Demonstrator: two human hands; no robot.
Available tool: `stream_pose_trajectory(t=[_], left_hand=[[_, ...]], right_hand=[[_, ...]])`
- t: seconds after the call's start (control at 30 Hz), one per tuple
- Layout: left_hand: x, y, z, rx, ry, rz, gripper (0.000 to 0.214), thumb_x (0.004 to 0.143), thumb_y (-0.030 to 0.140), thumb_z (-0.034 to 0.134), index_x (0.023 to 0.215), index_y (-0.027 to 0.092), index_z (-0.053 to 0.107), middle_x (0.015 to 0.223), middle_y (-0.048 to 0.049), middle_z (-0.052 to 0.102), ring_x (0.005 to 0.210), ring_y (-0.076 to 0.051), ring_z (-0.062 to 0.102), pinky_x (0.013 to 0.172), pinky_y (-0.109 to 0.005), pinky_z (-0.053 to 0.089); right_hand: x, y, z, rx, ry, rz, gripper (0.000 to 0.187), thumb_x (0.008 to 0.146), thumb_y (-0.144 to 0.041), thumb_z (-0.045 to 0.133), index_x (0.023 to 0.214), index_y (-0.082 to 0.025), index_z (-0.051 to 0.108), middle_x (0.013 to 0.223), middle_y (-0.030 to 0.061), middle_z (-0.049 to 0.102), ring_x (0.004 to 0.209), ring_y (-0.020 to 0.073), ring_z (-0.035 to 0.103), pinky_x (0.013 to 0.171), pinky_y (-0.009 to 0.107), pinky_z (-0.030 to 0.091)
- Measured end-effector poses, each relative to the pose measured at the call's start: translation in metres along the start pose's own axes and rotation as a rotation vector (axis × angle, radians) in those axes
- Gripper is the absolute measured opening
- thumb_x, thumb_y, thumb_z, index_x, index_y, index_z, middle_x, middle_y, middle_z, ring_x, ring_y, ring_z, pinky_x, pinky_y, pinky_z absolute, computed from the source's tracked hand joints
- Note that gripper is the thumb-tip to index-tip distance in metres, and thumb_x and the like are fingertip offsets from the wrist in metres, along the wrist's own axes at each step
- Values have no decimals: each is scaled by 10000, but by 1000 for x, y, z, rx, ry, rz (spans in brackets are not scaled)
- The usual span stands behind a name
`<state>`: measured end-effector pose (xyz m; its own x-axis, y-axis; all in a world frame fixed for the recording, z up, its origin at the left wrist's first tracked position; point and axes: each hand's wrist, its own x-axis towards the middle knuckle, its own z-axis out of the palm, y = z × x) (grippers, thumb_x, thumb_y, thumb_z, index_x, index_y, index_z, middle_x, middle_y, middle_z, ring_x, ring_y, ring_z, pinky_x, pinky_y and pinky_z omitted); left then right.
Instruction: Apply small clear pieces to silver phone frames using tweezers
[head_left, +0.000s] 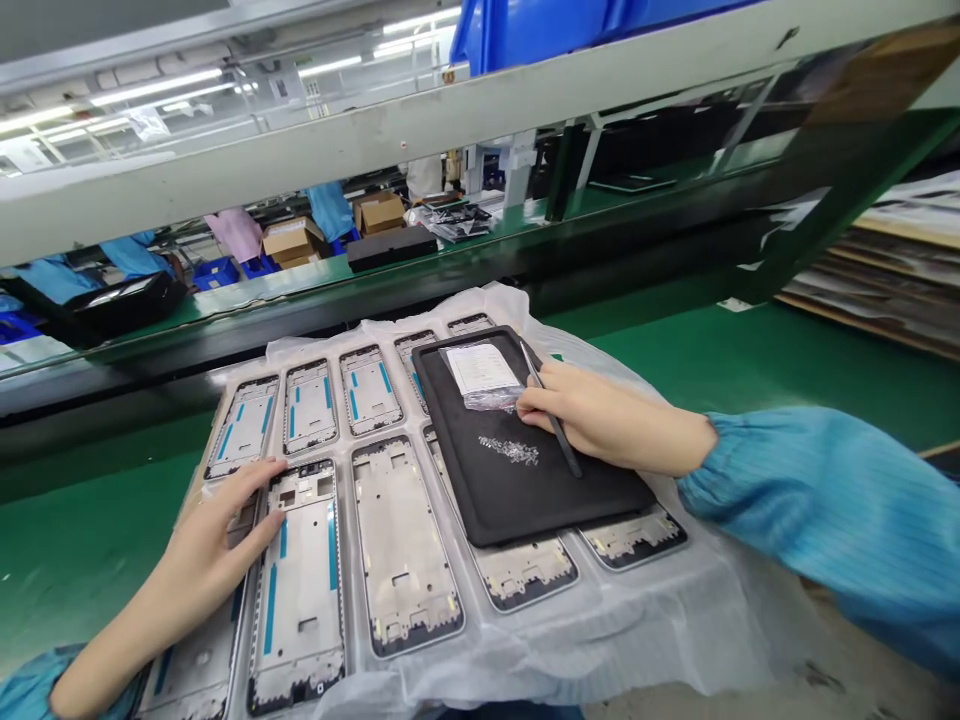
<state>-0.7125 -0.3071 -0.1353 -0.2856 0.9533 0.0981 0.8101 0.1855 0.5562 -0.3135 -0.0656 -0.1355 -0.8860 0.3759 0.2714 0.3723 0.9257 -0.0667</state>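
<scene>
My right hand (581, 408) is closed around slim dark tweezers (561, 440), their thin end pointing away from me. It is over a black tray (510, 500), beside a small clear bag with a white printed label (481, 369). Lower on that tray lies a scatter of tiny clear pieces (511, 450). On the left, my left hand (217, 535) has its thumb and fingers apart, the fingertips at the upper left edge of a phone frame (300, 580) with blue strips. To its right is a phone frame without blue strips (405, 550). The black tray partly covers other frames.
Several phone frames sit in rows in a white moulded tray (346, 470), with thin translucent sheeting (600, 610) around it. Underneath is a green bench (720, 350). A rail (337, 150) crosses beyond, with a blue bin (540, 35) above. Stacked sheets (885, 270) stand right.
</scene>
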Motion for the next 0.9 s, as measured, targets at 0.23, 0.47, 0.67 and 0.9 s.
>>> stream_pose_trajectory(t=[0.23,0.47,0.67,0.9], left_hand=[[-13,5,7,19,79,276,411,973,455,612,1322,270,727,1486,-80,660,1509,-332,490,1253,-454,408],[-35,95,-5,-769,-277,161,153,938,327,745,1004,197,789,960,-48,774,881,-173,736,843,-257,606],[-52,92,3,-1213,-485,-32,231,867,389,853,901,163,826,810,-40,781,778,-158,739,759,-235,597],[-61,80,17,-1523,-523,-122,330,764,424,937,788,118,816,642,-35,712,558,-100,672,535,-155,515]], right_hand=[[8,-26,-21,45,40,9,233,1075,-215,399,905,-204,559,880,94,561,782,227,523,699,365,449],[61,-156,-62,-26,260,-621,452,1076,-113,281,819,-184,646,736,70,514,690,203,438,629,359,438],[84,-190,-50,-21,311,-728,494,1073,-115,292,763,-192,669,679,59,493,625,200,397,590,357,409],[86,-196,-43,256,259,-647,491,1136,-215,248,1012,-241,722,728,52,579,684,194,516,593,340,423]])
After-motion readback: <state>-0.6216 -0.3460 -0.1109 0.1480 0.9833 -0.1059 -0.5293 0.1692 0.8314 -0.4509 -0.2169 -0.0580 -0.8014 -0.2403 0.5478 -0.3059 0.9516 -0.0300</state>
